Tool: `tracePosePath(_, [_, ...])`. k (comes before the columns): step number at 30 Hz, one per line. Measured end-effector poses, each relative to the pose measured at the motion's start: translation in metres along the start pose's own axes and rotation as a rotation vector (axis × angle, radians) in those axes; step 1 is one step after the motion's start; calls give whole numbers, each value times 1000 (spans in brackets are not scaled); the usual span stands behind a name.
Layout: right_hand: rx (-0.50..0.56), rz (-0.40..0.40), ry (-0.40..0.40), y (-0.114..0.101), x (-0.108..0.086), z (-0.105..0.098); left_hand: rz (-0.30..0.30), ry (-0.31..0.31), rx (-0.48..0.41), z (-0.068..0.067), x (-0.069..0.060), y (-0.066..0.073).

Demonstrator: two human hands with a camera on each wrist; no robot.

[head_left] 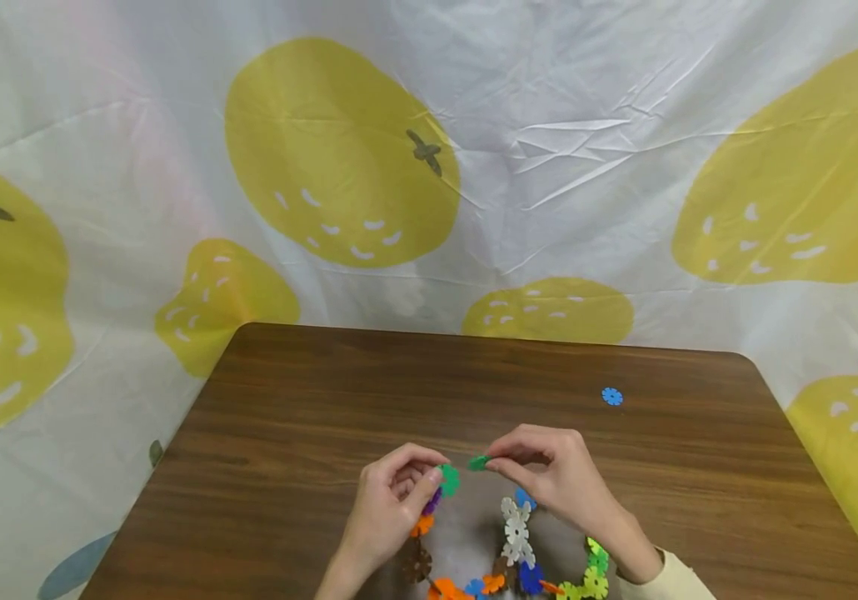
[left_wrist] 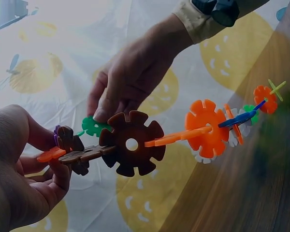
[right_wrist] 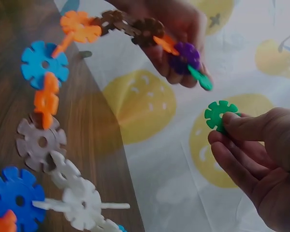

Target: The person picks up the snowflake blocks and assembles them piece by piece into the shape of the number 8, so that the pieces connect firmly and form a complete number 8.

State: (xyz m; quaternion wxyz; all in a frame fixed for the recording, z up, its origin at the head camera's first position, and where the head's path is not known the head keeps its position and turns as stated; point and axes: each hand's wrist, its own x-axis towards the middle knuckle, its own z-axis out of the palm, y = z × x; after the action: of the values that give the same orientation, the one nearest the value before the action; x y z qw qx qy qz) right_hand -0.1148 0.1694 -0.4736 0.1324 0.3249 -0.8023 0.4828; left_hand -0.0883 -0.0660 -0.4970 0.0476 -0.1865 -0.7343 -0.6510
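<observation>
My left hand point(head_left: 382, 500) pinches the end of a chain of flower-shaped interlocking discs. At that end are a purple disc point(right_wrist: 183, 60) and a green disc point(head_left: 450, 481), which sticks out past the fingertips. Orange and brown discs point(left_wrist: 117, 157) follow along the chain. To the right, my right hand point(head_left: 567, 479) pinches a loose-looking green flower disc point(right_wrist: 213, 115) between thumb and fingers. A small gap separates the two green discs. White discs point(head_left: 516, 532) and a dark blue disc point(head_left: 530, 577) lie farther along the chain, below the hands.
A single light blue disc point(head_left: 612, 397) lies on the brown wooden table point(head_left: 369, 375), toward its far right. Lime green discs point(head_left: 596, 582) belong to the chain near the right forearm. Behind the table hangs a white cloth point(head_left: 549, 167) printed with yellow fruit.
</observation>
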Motion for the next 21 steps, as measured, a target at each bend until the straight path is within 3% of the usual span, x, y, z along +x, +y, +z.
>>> tracePosePath(13, [-34, -154, 19, -5, -6, 13, 77, 45, -32, 2, 0, -1])
tracePosePath(21, [-47, -271, 123, -9, -9, 26, 106, 105, -18, 7, -3, 1])
